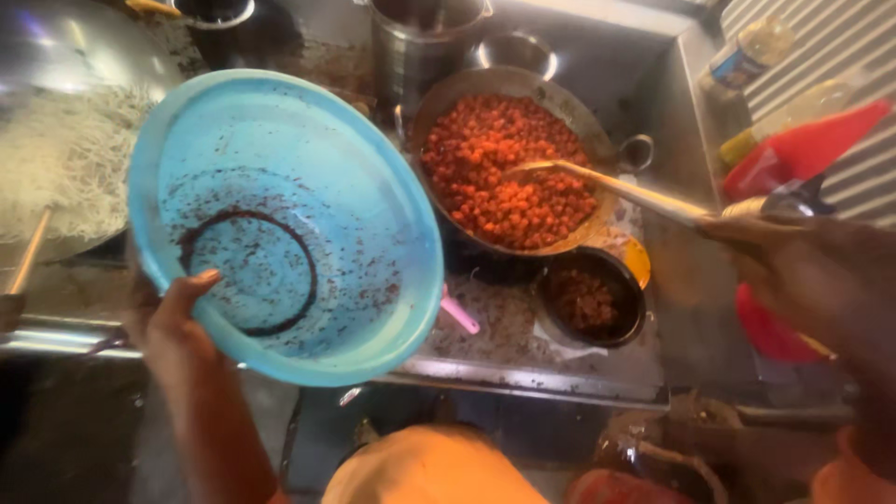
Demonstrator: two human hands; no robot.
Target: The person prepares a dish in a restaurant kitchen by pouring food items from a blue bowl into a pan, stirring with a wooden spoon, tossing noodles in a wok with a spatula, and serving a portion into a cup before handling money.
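Left hand grips blue bowl's rim; right hand holds spoon inside pan.

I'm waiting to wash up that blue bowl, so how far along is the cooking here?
Done: the blue bowl is emptied, only dark red smears left inside, and the red-coated pieces sit in the pan. In hand: the left hand holds the bowl tilted by its rim, while the right hand keeps a long ladle in the pan. Left: the bowl isn't set down yet.
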